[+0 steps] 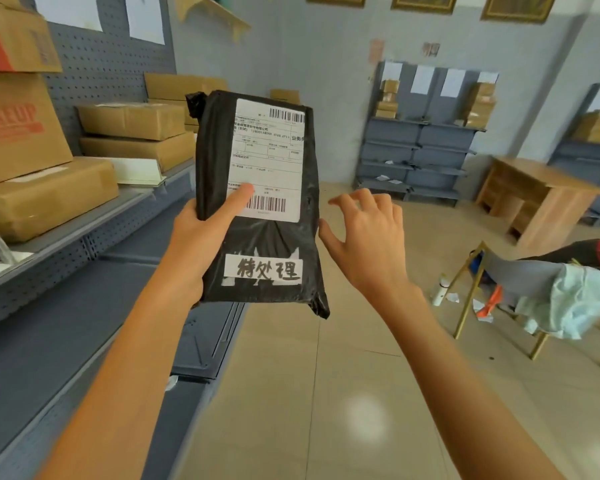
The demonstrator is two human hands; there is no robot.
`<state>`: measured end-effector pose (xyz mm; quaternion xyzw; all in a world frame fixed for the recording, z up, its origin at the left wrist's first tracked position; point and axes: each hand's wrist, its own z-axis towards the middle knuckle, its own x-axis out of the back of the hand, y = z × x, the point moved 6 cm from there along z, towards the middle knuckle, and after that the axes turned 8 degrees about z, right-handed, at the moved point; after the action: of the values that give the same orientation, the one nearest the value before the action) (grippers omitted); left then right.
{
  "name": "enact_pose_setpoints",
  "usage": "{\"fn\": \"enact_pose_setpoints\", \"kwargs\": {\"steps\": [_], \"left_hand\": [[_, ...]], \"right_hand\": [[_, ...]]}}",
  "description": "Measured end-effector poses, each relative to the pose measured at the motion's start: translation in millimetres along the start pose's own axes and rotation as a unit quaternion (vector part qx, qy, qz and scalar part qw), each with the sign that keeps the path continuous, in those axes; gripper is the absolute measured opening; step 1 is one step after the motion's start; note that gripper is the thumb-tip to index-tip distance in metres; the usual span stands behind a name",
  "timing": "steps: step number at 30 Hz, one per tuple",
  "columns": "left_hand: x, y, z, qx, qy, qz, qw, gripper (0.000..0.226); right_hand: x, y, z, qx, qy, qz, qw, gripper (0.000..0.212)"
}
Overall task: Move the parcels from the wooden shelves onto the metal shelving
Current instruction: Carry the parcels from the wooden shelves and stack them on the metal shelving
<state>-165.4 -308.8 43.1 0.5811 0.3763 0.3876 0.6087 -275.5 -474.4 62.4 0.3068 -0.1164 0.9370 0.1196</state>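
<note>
A black plastic parcel point(274, 237) with a white shipping label and a handwritten paper tag is held upright in front of me. My left hand point(201, 233) grips its left edge, thumb laid across the label near the lower barcode. My right hand point(368, 233) hovers just right of the parcel, fingers spread and relaxed, holding nothing. The grey metal shelving point(94, 230) runs along my left with several cardboard boxes point(132, 121) on its upper shelf. A wooden shelf bracket point(219, 15) hangs high on the wall.
More grey metal shelving point(420, 157) with boxes stands against the far wall. A wooden desk point(541, 199) is at the right. A chair point(541, 289) draped with cloth sits lower right, with a bottle and litter on the tiled floor.
</note>
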Motion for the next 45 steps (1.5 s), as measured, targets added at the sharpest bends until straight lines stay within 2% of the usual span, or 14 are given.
{"fn": "enact_pose_setpoints", "kwargs": {"steps": [5, 10, 17, 25, 28, 33, 35, 40, 45], "left_hand": [[-26.1, -12.5, 54.6, 0.012, -0.018, 0.010, 1.000, 0.043], [-51.2, -24.4, 111.5, 0.019, -0.014, 0.017, 1.000, 0.043], [-94.6, -27.6, 207.0, 0.025, 0.030, 0.009, 0.999, 0.050], [-134.8, -24.7, 311.9, 0.030, 0.093, -0.004, 0.995, 0.043], [-135.1, -28.7, 346.8, 0.035, 0.117, -0.002, 0.993, 0.040], [-129.7, -32.0, 409.0, 0.035, 0.146, -0.018, 0.989, 0.052], [-126.4, -33.1, 437.6, 0.025, 0.149, -0.029, 0.988, 0.045], [-119.4, -26.0, 522.6, 0.007, 0.145, -0.036, 0.989, 0.061], [-111.1, -12.2, 604.4, -0.028, 0.147, -0.046, 0.988, 0.054]], "right_hand": [[-40.4, 29.6, 27.9, -0.016, -0.017, -0.011, 1.000, 0.036], [-88.7, 65.2, 58.6, -0.017, -0.032, -0.007, 0.999, 0.037], [-168.0, 127.2, 131.2, 0.007, -0.036, 0.015, 0.999, 0.030], [-254.9, 181.2, 224.7, 0.047, -0.036, 0.064, 0.996, 0.028], [-289.6, 188.7, 248.0, 0.054, -0.051, 0.089, 0.993, 0.029], [-352.3, 193.7, 287.8, 0.070, -0.064, 0.116, 0.989, 0.030], [-376.9, 195.4, 305.4, 0.072, -0.058, 0.118, 0.989, 0.030], [-434.4, 196.1, 365.5, 0.080, -0.032, 0.119, 0.989, 0.029], [-484.0, 194.8, 425.4, 0.082, 0.002, 0.130, 0.988, 0.027]]}}
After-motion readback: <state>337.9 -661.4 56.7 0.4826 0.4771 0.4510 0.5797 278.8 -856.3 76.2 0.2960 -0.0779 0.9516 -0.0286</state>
